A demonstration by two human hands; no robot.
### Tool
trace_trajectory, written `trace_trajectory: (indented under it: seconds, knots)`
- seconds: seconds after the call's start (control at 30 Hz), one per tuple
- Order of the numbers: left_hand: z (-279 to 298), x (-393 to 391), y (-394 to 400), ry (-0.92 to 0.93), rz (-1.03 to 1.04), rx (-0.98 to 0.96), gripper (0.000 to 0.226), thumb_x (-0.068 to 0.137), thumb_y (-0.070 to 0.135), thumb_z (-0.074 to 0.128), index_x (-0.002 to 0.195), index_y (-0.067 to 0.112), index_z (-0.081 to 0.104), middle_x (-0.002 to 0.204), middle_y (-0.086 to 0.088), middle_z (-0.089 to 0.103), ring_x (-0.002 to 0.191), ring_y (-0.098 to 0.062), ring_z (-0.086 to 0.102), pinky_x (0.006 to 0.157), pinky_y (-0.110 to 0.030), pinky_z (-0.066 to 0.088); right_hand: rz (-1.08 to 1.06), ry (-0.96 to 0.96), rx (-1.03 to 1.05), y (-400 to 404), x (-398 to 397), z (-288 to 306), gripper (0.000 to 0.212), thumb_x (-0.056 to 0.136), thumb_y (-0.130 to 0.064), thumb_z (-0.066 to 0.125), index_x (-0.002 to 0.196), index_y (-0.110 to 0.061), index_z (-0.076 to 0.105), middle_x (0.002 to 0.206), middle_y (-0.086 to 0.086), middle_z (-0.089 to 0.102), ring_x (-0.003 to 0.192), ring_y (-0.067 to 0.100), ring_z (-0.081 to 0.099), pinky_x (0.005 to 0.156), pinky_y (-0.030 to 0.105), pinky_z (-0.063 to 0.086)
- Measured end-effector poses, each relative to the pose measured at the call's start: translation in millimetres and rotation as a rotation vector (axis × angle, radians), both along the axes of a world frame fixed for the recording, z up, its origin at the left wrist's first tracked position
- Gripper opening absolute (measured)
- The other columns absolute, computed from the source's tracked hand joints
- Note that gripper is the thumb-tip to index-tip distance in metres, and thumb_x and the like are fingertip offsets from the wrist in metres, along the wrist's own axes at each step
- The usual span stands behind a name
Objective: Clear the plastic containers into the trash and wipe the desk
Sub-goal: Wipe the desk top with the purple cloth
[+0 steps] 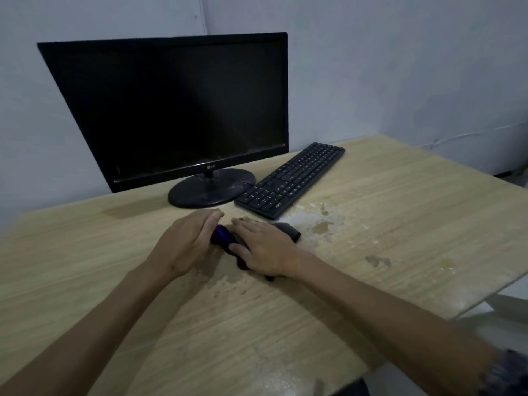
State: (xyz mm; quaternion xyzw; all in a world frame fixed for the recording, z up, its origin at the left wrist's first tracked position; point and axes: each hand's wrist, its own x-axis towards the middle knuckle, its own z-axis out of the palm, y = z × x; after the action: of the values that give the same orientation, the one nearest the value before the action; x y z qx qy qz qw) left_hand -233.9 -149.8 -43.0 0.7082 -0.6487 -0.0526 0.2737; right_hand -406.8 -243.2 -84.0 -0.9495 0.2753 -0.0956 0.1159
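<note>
A dark cloth (288,230) with a purple part lies bunched on the light wooden desk (400,224), in front of the monitor. My right hand (265,247) lies flat on top of the cloth, fingers spread and pressing down. My left hand (188,241) touches the cloth's purple left end with its fingers curled against it. Wet smears and pale crumbs (323,227) mark the desk to the right of the cloth, and more stains (228,281) lie just below my hands. No plastic container is in view.
A black monitor (177,110) on a round dusty base (211,187) stands at the back. A black keyboard (291,178) lies angled to its right, close to the cloth. The desk's right edge (485,298) drops off. Walls close the back.
</note>
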Motion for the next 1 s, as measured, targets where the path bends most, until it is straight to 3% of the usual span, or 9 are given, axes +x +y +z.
trace_trajectory:
  seconds: [0.17,0.3,0.4,0.5,0.57,0.63,0.73,0.8,1.0]
  knots:
    - [2,-17,-25,0.013,-0.118,0.063,0.052,0.109,0.048,0.027,0.129,0.020,0.066,0.130,0.001,0.067,0.122,-0.018,0.059,0.101,-0.037,0.046,0.042,0.056,-0.008,-1,-74,7,0.054,0.110,-0.041,0.038,0.160,-0.024,0.031,0.169,-0.004,0.024,0.155,0.012,0.020,0.123,0.030,0.015]
    - [2,-28,-39,0.013,-0.167,0.108,0.062,0.103,0.057,0.024,0.142,0.023,0.059,0.149,0.004,0.057,0.137,-0.016,0.050,0.112,-0.038,0.040,-0.058,0.083,0.005,-32,-109,12,0.053,0.110,-0.040,0.038,0.161,-0.028,0.027,0.169,-0.005,0.023,0.155,0.012,0.021,0.123,0.030,0.016]
    - [3,-34,-47,0.002,-0.207,0.104,0.051,0.108,0.048,0.031,0.136,0.020,0.063,0.145,0.002,0.059,0.133,-0.018,0.053,0.107,-0.037,0.041,-0.244,0.054,0.010,-64,-131,8,0.053,0.110,-0.037,0.039,0.161,-0.025,0.028,0.168,-0.003,0.025,0.155,0.016,0.022,0.123,0.031,0.017]
    - [5,-38,-57,-0.015,-0.220,0.094,0.042,0.110,0.037,0.036,0.135,0.018,0.064,0.147,0.001,0.058,0.134,-0.018,0.053,0.106,-0.033,0.040,-0.300,0.030,-0.018,-49,-126,5,0.061,0.108,-0.051,0.035,0.162,-0.028,0.023,0.168,-0.004,0.026,0.155,0.017,0.023,0.124,0.036,0.018]
    - [6,-41,-71,-0.009,-0.236,0.077,0.039,0.110,0.034,0.038,0.131,0.016,0.066,0.145,-0.001,0.059,0.133,-0.019,0.055,0.107,-0.034,0.042,-0.265,-0.023,0.008,-12,-119,7,0.064,0.106,-0.058,0.031,0.162,-0.032,0.018,0.166,-0.006,0.029,0.152,0.014,0.027,0.123,0.037,0.018]
    - [6,-44,-86,-0.007,-0.242,0.066,0.039,0.110,0.034,0.038,0.135,0.018,0.064,0.147,-0.002,0.058,0.135,-0.019,0.054,0.111,-0.037,0.041,-0.152,-0.047,0.052,19,-119,8,0.055,0.107,-0.051,0.034,0.158,-0.031,0.023,0.162,-0.006,0.034,0.148,0.012,0.031,0.121,0.032,0.020]
    - [6,-53,-111,-0.034,-0.266,0.072,0.040,0.110,0.035,0.040,0.140,0.021,0.061,0.150,0.000,0.056,0.137,-0.018,0.051,0.113,-0.036,0.039,0.017,0.003,0.027,17,-129,7,0.047,0.110,-0.039,0.035,0.155,-0.024,0.031,0.162,-0.004,0.034,0.150,0.009,0.026,0.122,0.026,0.016]
    - [3,-56,-124,-0.068,-0.270,0.090,0.038,0.108,0.032,0.046,0.141,0.023,0.060,0.151,0.000,0.055,0.138,-0.017,0.050,0.112,-0.033,0.037,0.031,0.011,0.026,-5,-130,9,0.047,0.110,-0.036,0.038,0.155,-0.020,0.033,0.158,-0.001,0.041,0.144,0.010,0.034,0.118,0.024,0.019]
    - [-12,-50,-139,-0.093,-0.260,0.136,0.039,0.105,0.022,0.055,0.143,0.029,0.059,0.153,0.005,0.052,0.140,-0.017,0.049,0.114,-0.034,0.036,-0.267,-0.047,0.043,-118,-135,2,0.027,0.108,-0.030,0.043,0.134,-0.022,0.041,0.134,0.002,0.058,0.114,0.028,0.056,0.099,0.044,0.040]
